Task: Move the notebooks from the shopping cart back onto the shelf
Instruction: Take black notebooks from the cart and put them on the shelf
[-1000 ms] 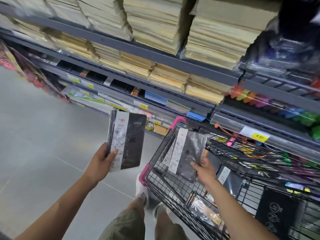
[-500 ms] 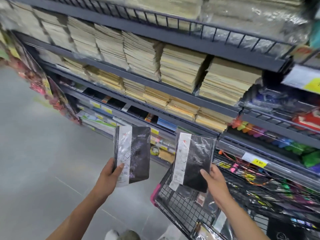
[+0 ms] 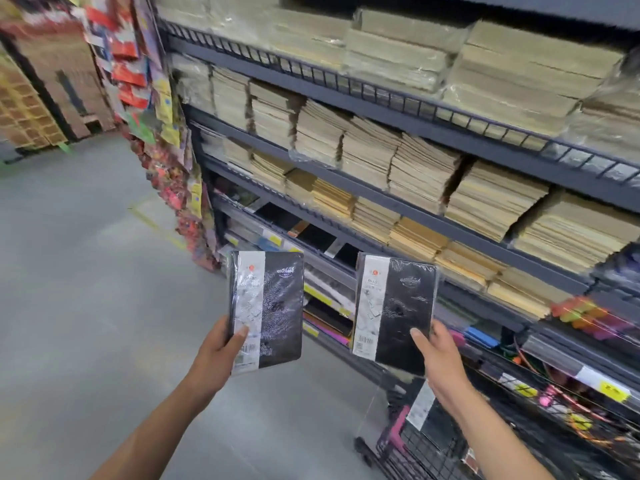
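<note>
My left hand (image 3: 216,353) grips a black notebook (image 3: 273,306) with a white paper band, wrapped in clear plastic, by its lower left edge. My right hand (image 3: 438,358) grips a second, similar black notebook (image 3: 401,306) by its lower right corner. Both notebooks are held upright in front of the dark metal shelf (image 3: 346,268), level with a lower tier where other black notebooks (image 3: 311,233) lie. The black wire shopping cart (image 3: 422,448) with pink trim sits at the bottom right, with at least one more wrapped notebook (image 3: 424,408) inside it.
Upper tiers carry stacks of tan paper pads (image 3: 415,168). Colourful hanging packets (image 3: 162,109) cover the shelf's left end. Yellow price tags (image 3: 613,391) and coloured stationery fill the lower right tiers. Grey floor (image 3: 86,271) stretches to the left, with cardboard boxes (image 3: 34,81) at the far left.
My right hand has lifted its notebook out of the cart and up beside the one in my left hand. My view has swung up and left, so the cart now sits low.
</note>
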